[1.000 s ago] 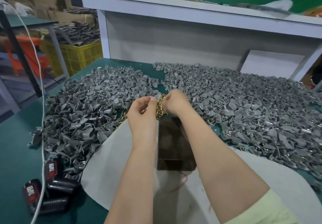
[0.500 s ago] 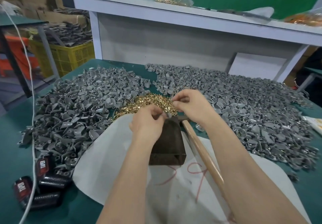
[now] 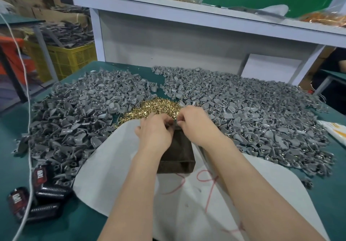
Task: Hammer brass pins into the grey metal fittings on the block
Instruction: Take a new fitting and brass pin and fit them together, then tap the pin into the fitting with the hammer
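**Preparing the next strike**

The left hand (image 3: 155, 130) and the right hand (image 3: 196, 122) meet at the 12 o'clock end of the dark brown rectangular block (image 3: 177, 154), probably seating a pin. Their fingers (image 3: 165, 123) are curled, tips together; what they pinch I cannot tell. A heap of small brass pins (image 3: 155, 105) lies just beyond for quick reach, with grey metal fittings (image 3: 74, 113) at 10 and 2 o'clock.

The fittings (image 3: 78, 120) heaped toward the left and right edges of the table (image 3: 11, 147) look like matt grey cast metal; the pins (image 3: 159, 105) between them gleam brassy gold. The block (image 3: 179, 154) is dull dark brown, on a matt white sheet (image 3: 112, 165) over the table's smooth green top.
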Demonstrator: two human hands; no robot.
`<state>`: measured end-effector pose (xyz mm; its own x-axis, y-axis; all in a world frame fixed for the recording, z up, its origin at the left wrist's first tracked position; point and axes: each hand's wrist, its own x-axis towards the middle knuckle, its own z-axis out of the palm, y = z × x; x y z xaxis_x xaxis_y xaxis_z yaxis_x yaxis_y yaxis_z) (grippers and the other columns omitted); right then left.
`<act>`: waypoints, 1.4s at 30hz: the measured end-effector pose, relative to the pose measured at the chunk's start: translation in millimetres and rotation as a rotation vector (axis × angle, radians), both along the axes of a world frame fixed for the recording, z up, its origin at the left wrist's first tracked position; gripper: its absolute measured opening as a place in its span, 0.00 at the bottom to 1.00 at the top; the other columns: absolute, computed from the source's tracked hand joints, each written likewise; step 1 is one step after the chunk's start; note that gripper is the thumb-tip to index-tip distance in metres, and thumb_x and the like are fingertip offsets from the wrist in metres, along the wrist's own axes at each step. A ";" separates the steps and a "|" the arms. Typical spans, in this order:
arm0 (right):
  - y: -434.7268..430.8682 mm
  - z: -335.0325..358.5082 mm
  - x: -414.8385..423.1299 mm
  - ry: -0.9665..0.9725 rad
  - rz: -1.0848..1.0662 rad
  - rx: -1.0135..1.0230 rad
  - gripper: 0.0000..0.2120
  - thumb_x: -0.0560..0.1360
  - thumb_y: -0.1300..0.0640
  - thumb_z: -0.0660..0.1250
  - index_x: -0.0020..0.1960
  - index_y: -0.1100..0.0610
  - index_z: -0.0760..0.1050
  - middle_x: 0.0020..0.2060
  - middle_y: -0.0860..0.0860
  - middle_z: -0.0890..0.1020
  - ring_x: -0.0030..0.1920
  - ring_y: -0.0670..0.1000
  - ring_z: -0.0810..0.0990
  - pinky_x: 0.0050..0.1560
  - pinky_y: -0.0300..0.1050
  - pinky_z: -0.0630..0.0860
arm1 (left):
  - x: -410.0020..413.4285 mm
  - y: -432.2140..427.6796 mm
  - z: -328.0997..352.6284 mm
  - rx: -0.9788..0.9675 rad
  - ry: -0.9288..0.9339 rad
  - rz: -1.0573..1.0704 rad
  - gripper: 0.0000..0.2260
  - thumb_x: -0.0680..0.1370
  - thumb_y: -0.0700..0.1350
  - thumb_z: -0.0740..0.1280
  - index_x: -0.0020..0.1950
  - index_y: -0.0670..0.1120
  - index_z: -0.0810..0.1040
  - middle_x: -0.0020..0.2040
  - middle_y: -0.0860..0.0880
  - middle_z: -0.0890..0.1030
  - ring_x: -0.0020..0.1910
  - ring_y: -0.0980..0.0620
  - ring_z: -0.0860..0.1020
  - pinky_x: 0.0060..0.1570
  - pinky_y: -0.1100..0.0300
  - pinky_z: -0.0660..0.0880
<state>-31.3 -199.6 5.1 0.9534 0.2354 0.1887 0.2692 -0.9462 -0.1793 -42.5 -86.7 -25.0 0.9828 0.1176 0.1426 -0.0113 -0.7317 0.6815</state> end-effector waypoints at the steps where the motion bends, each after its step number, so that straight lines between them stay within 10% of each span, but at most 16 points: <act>1: 2.7 1.1 1.0 -0.006 0.008 -0.067 0.05 0.77 0.62 0.63 0.50 0.59 0.77 0.50 0.56 0.78 0.51 0.56 0.77 0.50 0.47 0.75 | 0.0 0.0 0.3 0.012 -0.002 0.002 0.05 0.78 0.49 0.66 0.51 0.55 0.80 0.57 0.51 0.79 0.61 0.44 0.70 0.49 0.55 0.59; 12: 24.7 10.9 -1.7 -0.008 0.016 -0.262 0.10 0.74 0.70 0.58 0.53 0.64 0.75 0.50 0.60 0.77 0.51 0.60 0.78 0.43 0.48 0.71 | -2.3 -0.4 5.2 0.073 0.034 0.014 0.13 0.78 0.44 0.62 0.33 0.52 0.67 0.47 0.49 0.73 0.56 0.41 0.70 0.46 0.55 0.61; 16: 10.4 0.7 1.2 0.001 -0.046 -0.076 0.07 0.76 0.63 0.63 0.52 0.61 0.77 0.50 0.57 0.79 0.50 0.57 0.79 0.47 0.45 0.73 | -0.9 0.5 1.4 0.026 -0.012 -0.007 0.04 0.78 0.48 0.65 0.48 0.53 0.81 0.55 0.50 0.77 0.59 0.43 0.71 0.49 0.55 0.62; 21: -15.0 3.9 -10.6 0.118 -0.135 0.368 0.14 0.76 0.55 0.66 0.61 0.56 0.76 0.52 0.50 0.80 0.50 0.48 0.76 0.54 0.40 0.70 | -2.2 2.1 0.3 -0.035 -0.020 0.000 0.04 0.77 0.49 0.68 0.42 0.56 0.77 0.56 0.51 0.77 0.62 0.44 0.71 0.56 0.52 0.65; 28: -45.0 -11.5 -24.7 0.413 -0.346 -0.130 0.16 0.75 0.50 0.65 0.34 0.56 0.65 0.33 0.51 0.72 0.35 0.52 0.73 0.34 0.42 0.68 | -2.4 1.1 0.0 -0.045 -0.030 -0.015 0.05 0.76 0.48 0.68 0.41 0.55 0.76 0.52 0.53 0.77 0.58 0.46 0.73 0.55 0.51 0.67; 36: -54.6 -7.8 -24.0 0.175 -0.360 0.560 0.05 0.79 0.57 0.61 0.52 0.57 0.67 0.46 0.56 0.79 0.34 0.52 0.82 0.35 0.49 0.80 | -4.3 1.4 1.0 -0.053 -0.027 -0.012 0.04 0.75 0.47 0.69 0.41 0.55 0.77 0.51 0.53 0.80 0.57 0.48 0.74 0.56 0.51 0.68; 42: -49.7 11.6 -60.3 -0.337 -0.007 0.359 0.27 0.79 0.57 0.62 0.72 0.37 0.59 0.62 0.44 0.78 0.48 0.44 0.79 0.45 0.29 0.68 | -3.9 -0.3 2.0 -0.035 -0.051 0.023 0.04 0.75 0.46 0.69 0.41 0.53 0.79 0.48 0.52 0.81 0.56 0.46 0.75 0.55 0.53 0.69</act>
